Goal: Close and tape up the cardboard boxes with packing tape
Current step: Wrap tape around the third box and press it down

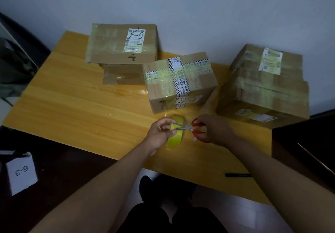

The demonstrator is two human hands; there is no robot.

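We see the left hand (160, 133) curled around the tape roll (175, 133), a yellow-green roll standing on edge on the bench (72, 102). This grip wraps the roll from its 9 o'clock side, thumb and fingers over the rim. The right hand (213, 129) has its fingers through the red handles of the scissors (192, 128), a closed grip on the tool. The blades point toward 9 o'clock and lie across the top of the roll, tips just beside the left fingers; the blades look nearly closed.

At 12 o'clock from the roll stands the middle box (179, 80), flaps shut, crossed with printed striped tape and clear tape. A clear strip appears to run from the box's near face down toward the roll, though we cannot tell exactly where it ends.

At 11 o'clock, well apart, sits a left stack of boxes (121, 51), top one taped and labelled. At 2 o'clock sits a right stack of boxes (264, 84), also taped.

A black marker (237, 175) lies near the bench's front edge at 5 o'clock. A white card marked "6-3" (20, 173) stands on the floor at 8 o'clock.
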